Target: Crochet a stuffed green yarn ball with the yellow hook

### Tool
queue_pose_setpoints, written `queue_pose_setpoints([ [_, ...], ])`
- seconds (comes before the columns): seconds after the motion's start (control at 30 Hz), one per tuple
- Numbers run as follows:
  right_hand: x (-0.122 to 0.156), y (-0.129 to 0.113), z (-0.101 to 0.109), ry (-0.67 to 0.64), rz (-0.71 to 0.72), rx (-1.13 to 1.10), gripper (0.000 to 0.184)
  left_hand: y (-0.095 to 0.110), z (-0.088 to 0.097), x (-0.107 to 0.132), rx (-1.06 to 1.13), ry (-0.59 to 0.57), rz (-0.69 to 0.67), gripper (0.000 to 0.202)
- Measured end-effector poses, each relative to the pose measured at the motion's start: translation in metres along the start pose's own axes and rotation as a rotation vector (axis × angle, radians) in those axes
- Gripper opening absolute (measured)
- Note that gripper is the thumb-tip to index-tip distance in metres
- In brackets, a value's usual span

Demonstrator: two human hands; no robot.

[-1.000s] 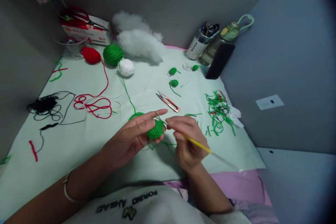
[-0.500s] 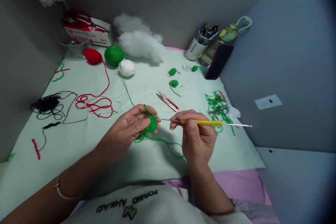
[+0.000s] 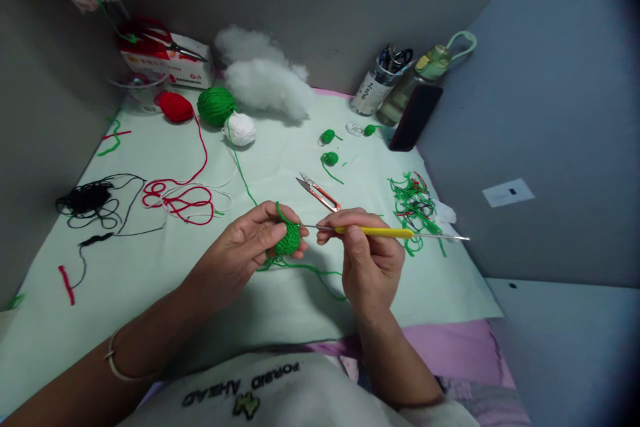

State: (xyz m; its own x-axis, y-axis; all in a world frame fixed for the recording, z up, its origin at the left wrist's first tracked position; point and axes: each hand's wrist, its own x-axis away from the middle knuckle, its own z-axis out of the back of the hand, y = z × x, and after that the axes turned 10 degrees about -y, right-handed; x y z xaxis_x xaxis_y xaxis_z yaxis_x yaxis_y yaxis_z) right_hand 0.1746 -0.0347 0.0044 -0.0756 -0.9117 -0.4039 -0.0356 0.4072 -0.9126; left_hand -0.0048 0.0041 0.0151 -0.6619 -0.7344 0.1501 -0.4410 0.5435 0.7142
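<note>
My left hand pinches a small round green crochet piece between thumb and fingers. Green yarn loops over its forefinger and runs back to a green yarn ball. In my right hand is a crochet hook with a yellow handle, gripped like a pencil. Its thin metal tip points left and meets the upper right edge of the green piece; whether it is inside a stitch is too small to tell. A loose green strand hangs below the piece onto the table cloth.
Orange thread snips lie just beyond my hands. Small green crocheted pieces, a phone, a bottle and a pen cup stand or lie behind. Yarn scraps are at right; red yarn and black yarn at left.
My right hand has moved left, bringing the hook's tip from beside the green piece up to its edge. My left hand stays nearly in place, still holding the piece.
</note>
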Motion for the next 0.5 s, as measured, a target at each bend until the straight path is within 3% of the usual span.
queue_pose_setpoints([
  [0.3, 0.0019, -0.0026, -0.0016, -0.027, 0.184, 0.274, 0.02, 0.001, -0.0023, 0.0002, -0.023, 0.023, 0.014, 0.015],
  [0.5, 0.0086, -0.0022, -0.002, -0.137, 0.377, 0.583, 0.028, -0.0029, -0.0026, 0.0005, -0.041, 0.02, -0.004, 0.011],
])
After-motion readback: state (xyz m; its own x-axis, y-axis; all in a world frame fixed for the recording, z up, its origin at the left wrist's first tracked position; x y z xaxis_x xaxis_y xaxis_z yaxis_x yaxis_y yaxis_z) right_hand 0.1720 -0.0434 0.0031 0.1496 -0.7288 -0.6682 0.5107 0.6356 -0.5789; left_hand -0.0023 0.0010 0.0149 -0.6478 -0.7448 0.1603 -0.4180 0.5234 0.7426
